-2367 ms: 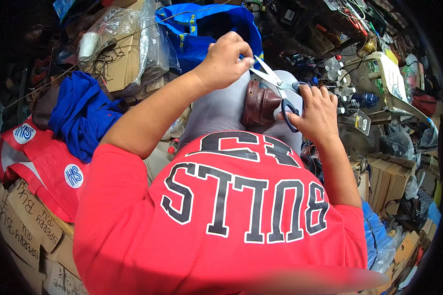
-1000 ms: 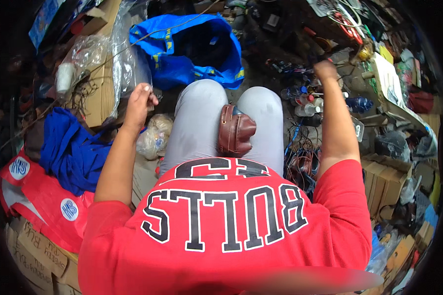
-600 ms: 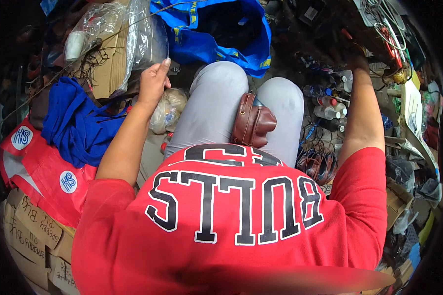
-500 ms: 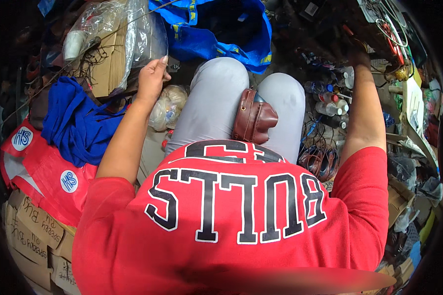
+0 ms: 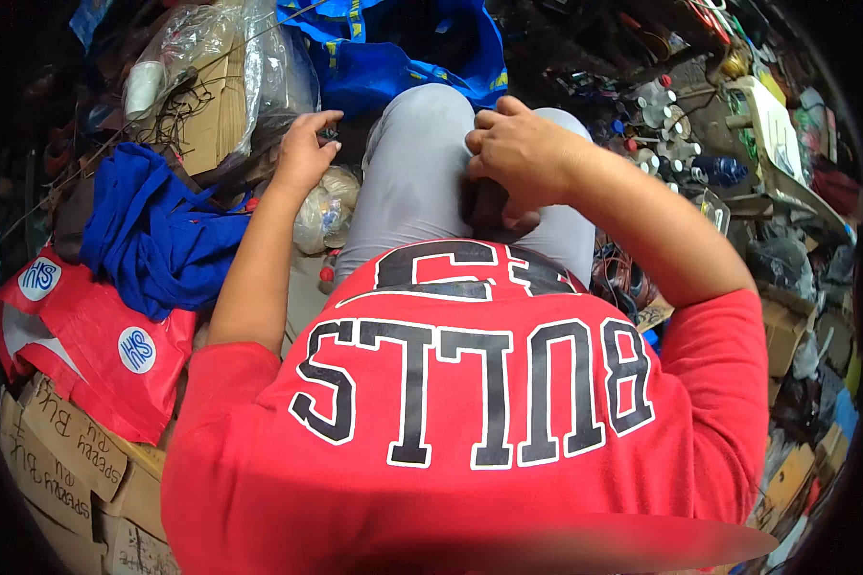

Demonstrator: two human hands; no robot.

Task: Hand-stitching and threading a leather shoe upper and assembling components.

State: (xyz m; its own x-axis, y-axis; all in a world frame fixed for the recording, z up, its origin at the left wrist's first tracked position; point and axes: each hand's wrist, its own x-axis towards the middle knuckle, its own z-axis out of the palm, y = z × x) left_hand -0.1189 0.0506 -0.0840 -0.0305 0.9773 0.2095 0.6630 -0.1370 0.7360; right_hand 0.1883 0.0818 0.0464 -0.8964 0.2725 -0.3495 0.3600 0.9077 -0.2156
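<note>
Between my thighs sits a brown leather shoe upper (image 5: 490, 204), mostly covered by my right hand and in shadow. My right hand (image 5: 532, 158) reaches across my right thigh from the right, its fingers curled and thumb lowered around the upper. Beside my left knee, my left hand (image 5: 305, 153) is held up with its fingers apart and nothing visible in it. Under that hand lies a clear plastic bag (image 5: 326, 211) with pale contents.
A blue bag (image 5: 384, 81) gapes open beyond my knees. To the left are brown cardboard (image 5: 216, 110) with clear plastic, blue cloth (image 5: 149, 230), a red bag (image 5: 115, 345) and boxes (image 5: 72, 441). Several bottles (image 5: 657, 101) and a white plastic chair part (image 5: 772, 125) stand right.
My right hand has come from the far right onto the shoe upper in my lap. The left hand's pinched fingers have spread apart.
</note>
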